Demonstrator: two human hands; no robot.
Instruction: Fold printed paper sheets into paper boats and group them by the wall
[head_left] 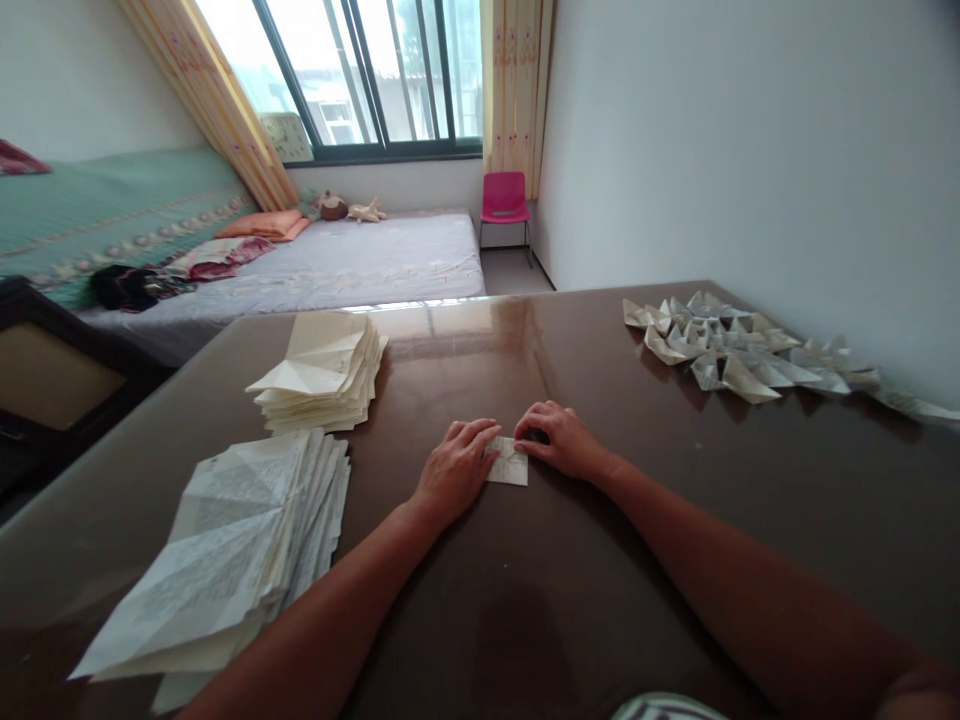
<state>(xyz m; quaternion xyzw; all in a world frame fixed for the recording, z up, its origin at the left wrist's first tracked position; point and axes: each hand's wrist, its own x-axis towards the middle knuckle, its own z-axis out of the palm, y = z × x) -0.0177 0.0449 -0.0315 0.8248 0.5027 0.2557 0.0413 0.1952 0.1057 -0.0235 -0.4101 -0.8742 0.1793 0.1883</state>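
Right of the printed-page stack (240,510), left hand (456,465) clamps folded paper (511,469), right hand (564,440) pinches its far edge; slack left grip could let it skew.

The head camera looks forward and down over the nearby table (510,560).

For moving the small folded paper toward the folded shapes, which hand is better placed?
Probably the right hand: it sits at the right side of the small paper, nearer the folded shapes; the left hand is farther away.
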